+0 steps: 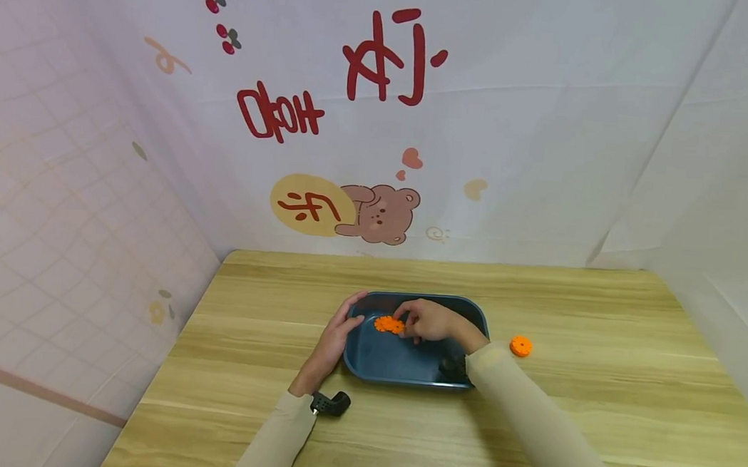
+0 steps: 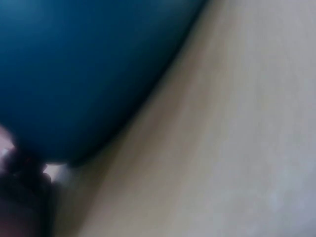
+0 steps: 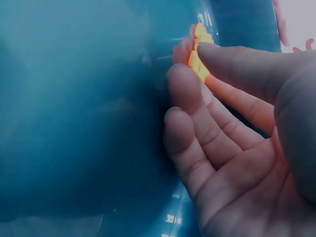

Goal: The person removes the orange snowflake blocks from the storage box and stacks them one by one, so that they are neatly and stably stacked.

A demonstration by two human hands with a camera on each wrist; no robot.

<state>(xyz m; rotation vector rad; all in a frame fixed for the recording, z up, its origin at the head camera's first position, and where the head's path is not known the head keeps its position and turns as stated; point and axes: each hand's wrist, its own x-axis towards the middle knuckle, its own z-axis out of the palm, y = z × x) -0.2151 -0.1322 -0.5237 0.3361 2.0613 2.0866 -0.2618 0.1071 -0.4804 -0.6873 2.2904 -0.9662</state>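
Note:
A dark blue rectangular basin (image 1: 392,359) with rounded corners stands on the wooden table. My left hand (image 1: 334,338) holds its left side, thumb over the rim and the other fingers along the outside. Inside the basin my right hand (image 1: 429,321) pinches small orange notched discs (image 1: 388,324) between thumb and index finger. In the right wrist view the orange discs (image 3: 201,59) show edge-on at the fingertips, near the basin wall. How many are gripped is hidden. The left wrist view has only the blurred blue basin wall (image 2: 89,74) and table surface.
More orange notched discs (image 1: 521,346) lie in a small stack on the table, right of the basin. The wooden table (image 1: 267,291) meets a white printed cloth backdrop (image 1: 514,142) behind and at both sides. My right forearm crosses the basin's right rim.

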